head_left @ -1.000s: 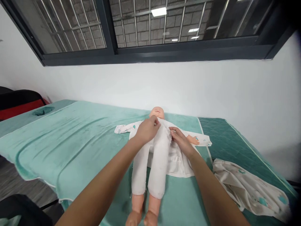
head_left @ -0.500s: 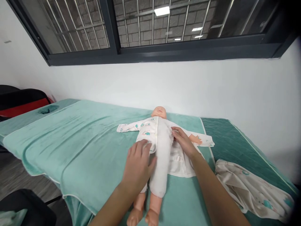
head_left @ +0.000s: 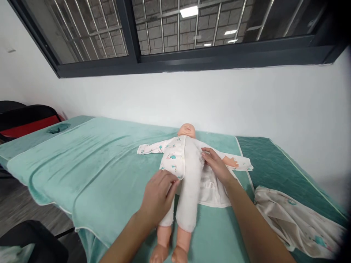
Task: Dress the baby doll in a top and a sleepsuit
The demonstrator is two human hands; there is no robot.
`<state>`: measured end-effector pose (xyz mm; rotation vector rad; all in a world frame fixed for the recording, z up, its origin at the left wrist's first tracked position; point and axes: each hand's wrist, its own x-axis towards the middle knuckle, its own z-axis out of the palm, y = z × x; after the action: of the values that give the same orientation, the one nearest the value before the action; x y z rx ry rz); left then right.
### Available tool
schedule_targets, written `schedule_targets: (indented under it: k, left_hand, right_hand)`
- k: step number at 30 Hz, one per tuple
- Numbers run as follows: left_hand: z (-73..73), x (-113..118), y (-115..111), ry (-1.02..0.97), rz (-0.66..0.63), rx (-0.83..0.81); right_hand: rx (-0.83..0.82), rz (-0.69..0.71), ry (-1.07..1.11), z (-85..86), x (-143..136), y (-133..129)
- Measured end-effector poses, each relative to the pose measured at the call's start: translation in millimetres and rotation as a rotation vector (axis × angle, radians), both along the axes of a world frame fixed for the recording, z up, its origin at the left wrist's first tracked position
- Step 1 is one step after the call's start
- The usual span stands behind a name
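- While the head view looks down along both forearms, a baby doll (head_left: 189,171) lies on its back on a bed covered with a teal blanket (head_left: 90,168), head toward the white wall (head_left: 192,98), bare feet toward the camera.
- Doll's cloth body and legs are white; a printed baby shirt (head_left: 171,155) is spread under it. Its left half is folded over the chest, one sleeve stretched out flat toward the left of the picture.
- Left hand (head_left: 157,195): rests at the lower hem of the folded shirt half, beside the doll's hip. Fingers curled, fingertips touching the hem; grip state: cannot tell whether cloth is pinched or only pressed.
- Right hand (head_left: 218,166): lies on the doll's other side, fingertips at the edge of the torso where the open shirt half meets it. Fingers bent toward the cloth; whether they clamp it cannot be told.
- Open shirt half lies flat under the right forearm, the doll's bare hand showing on its sleeve.
- A second printed garment (head_left: 296,223) lies crumpled on the bed, near the right edge, apart from the doll.
- Dark-framed window (head_left: 175,33) with bars runs above the wall.
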<state>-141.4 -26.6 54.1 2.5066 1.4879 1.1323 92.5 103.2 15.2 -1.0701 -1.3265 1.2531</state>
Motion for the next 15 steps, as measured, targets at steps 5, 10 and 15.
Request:
schedule_targets:
  k: [5,10,15]
  left_hand:
    - [18.8,-0.3,56.4,-0.12,0.144,-0.02]
    - [33.9,21.1,138.6,-0.036,0.139,-0.258]
    - [37.5,40.9,162.0,0.089,0.03,-0.372]
  right_hand:
    - [0.003,-0.009,0.005,0.2,0.6,0.8]
    - [0.028,0.008,-0.002,-1.8,0.7,2.8]
    - [0.051,0.039,-0.084,-2.4,2.7,4.9]
